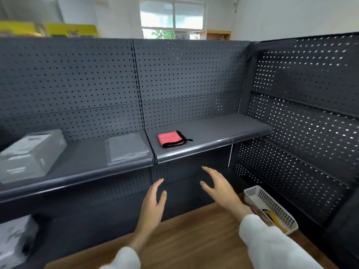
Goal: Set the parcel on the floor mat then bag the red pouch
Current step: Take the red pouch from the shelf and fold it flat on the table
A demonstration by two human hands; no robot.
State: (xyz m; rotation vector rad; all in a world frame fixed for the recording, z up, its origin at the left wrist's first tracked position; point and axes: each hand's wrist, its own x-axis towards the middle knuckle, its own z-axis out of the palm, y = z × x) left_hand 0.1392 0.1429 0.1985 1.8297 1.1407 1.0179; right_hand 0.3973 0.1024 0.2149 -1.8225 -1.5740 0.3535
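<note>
Below the shelf (pixel 204 133), left hand (pixel 152 202) and right hand (pixel 219 186) spread, empty, red pouch (pixel 170 140) above

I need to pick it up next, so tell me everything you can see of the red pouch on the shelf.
The red pouch is a small, flat, soft-looking fabric piece, pinkish red with black trim along its right and lower edges and a short black cord trailing to the right. It lies flat and slightly skewed on the right-hand dark grey shelf, near its left front. Nothing else touches it; both hands are below the shelf, apart from it.
</note>
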